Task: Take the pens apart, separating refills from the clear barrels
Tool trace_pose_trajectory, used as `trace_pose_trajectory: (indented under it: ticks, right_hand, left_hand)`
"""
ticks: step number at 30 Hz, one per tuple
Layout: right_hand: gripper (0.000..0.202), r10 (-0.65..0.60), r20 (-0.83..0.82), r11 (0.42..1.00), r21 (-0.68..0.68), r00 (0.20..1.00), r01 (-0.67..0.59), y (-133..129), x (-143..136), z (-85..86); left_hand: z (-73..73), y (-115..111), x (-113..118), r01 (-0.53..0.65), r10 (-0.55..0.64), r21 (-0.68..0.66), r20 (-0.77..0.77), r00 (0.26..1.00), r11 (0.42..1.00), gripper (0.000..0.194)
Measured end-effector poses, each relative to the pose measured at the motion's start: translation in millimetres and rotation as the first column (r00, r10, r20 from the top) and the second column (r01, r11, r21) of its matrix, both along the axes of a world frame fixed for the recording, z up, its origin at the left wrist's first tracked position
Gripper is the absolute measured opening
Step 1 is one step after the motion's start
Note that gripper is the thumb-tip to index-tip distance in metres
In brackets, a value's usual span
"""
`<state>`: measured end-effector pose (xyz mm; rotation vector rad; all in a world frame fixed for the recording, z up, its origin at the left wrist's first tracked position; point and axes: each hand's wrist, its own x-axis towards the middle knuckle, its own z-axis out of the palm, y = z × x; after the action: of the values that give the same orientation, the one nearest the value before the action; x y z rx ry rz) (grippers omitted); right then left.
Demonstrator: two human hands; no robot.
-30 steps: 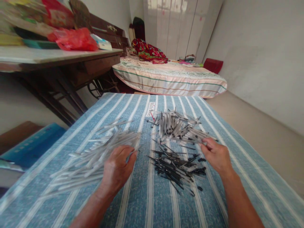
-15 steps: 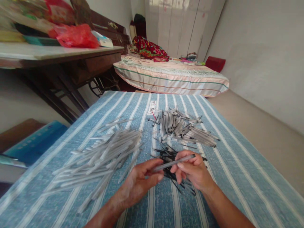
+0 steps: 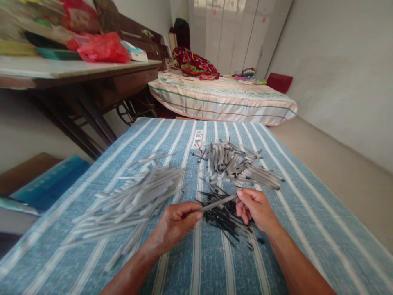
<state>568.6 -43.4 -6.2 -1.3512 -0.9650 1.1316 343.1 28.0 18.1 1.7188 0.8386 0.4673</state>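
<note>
My left hand (image 3: 175, 222) pinches one end of a grey translucent pen (image 3: 218, 203) between thumb and fingers. The pen slants up to the right, where my right hand (image 3: 257, 208) is closed at its other end, with thumb and forefinger pressed together. Below it lies a heap of thin black pieces (image 3: 222, 223), probably pen refills or small pen parts, partly hidden by my hands. To the left spreads a big pile of pale translucent pen barrels (image 3: 138, 205). Farther back on the right is a pile of pens with dark ends (image 3: 236, 164).
A blue cloth with white stripes (image 3: 310, 229) covers the table. Beyond stands a bed (image 3: 221, 96). At the left are a sewing-machine table (image 3: 101, 71) with a red plastic bag (image 3: 106, 48) on it, and a blue box (image 3: 50, 182) lower down.
My right hand has shifted slightly right, now pinching the pen's far tip, whose dark end no longer shows. My left hand has moved slightly left. The piles look the same.
</note>
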Motion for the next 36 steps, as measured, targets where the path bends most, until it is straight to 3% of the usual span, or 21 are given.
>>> trace_pose_trajectory:
  ticks: [11,17,23,29,33,36]
  right_hand:
    - [0.024,0.165,-0.027,0.986,0.042,0.986,-0.164,-2.1,9.6,4.3]
    - [0.036,0.088,0.067,0.996,0.023,0.994,-0.089,-0.6,10.1,-3.2]
    - [0.023,0.168,0.032,0.986,0.013,0.985,-0.169,0.4,12.0,-1.3]
    - [0.035,0.126,0.107,0.992,-0.020,0.986,-0.125,0.0,11.9,-2.7]
    - [0.022,0.167,0.043,0.986,0.018,0.985,-0.168,-0.6,12.5,-1.8]
    - [0.026,0.150,0.048,0.989,0.001,0.988,-0.150,-0.5,13.5,-1.0]
  left_hand:
    - [1.4,3.7,-2.7,-0.024,0.023,-0.062,-0.023,0.999,0.998,0.023]
    - [0.3,2.9,-1.0,-0.023,0.021,-0.042,-0.048,0.999,0.999,0.024]
    - [-1.9,3.9,-1.0,-0.008,0.006,-0.034,-0.071,0.997,0.999,0.024]
    - [-3.6,4.5,-2.4,0.003,-0.005,-0.030,-0.072,0.997,1.000,0.025]
    - [-2.2,4.2,-1.5,0.010,-0.012,-0.023,-0.084,0.996,1.000,0.026]
    - [-2.0,4.1,-1.0,0.015,-0.017,-0.018,-0.087,0.996,1.000,0.026]
